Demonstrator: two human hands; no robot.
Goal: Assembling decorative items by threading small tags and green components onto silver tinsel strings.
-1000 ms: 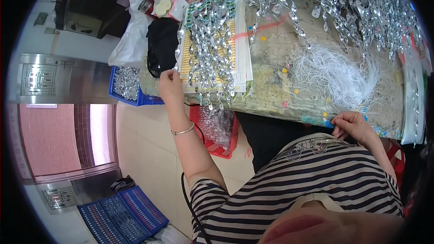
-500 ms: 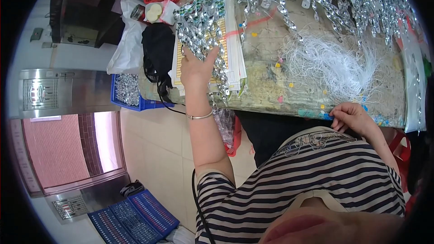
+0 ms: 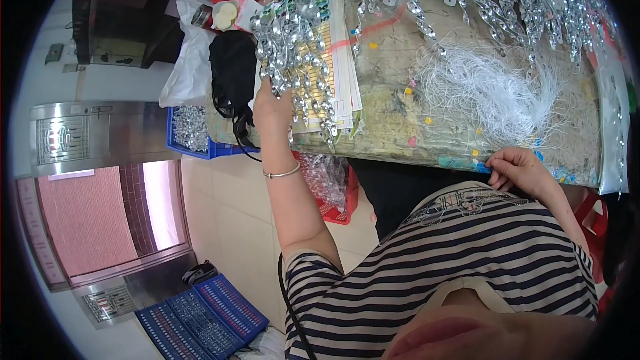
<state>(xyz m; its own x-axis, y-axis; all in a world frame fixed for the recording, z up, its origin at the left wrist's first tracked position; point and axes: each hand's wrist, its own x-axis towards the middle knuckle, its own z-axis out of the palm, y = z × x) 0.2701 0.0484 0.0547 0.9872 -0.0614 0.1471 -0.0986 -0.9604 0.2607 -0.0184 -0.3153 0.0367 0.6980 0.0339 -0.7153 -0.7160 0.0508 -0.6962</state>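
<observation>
Left hand on a stack of cards strung with shiny beads, right hand pinched at the table's near edge.

The left hand [image 3: 272, 108] reaches to the upper middle of the frame, its fingers spread open and laid among the bead strands [image 3: 293, 40] draped over the stack of cards [image 3: 333, 60]; the strands look loose and tangled, so lifting one cleanly would call for separating it gently rather than tugging. The right hand [image 3: 517, 168], at centre right, rests on the edge of the table [image 3: 400, 113] with fingers curled closed, seemingly on something small; what it is I cannot tell. A heap of white thread [image 3: 493, 90] lies just above it. The left fingertips are buried under the beads, and more strands run off the top edge.
</observation>
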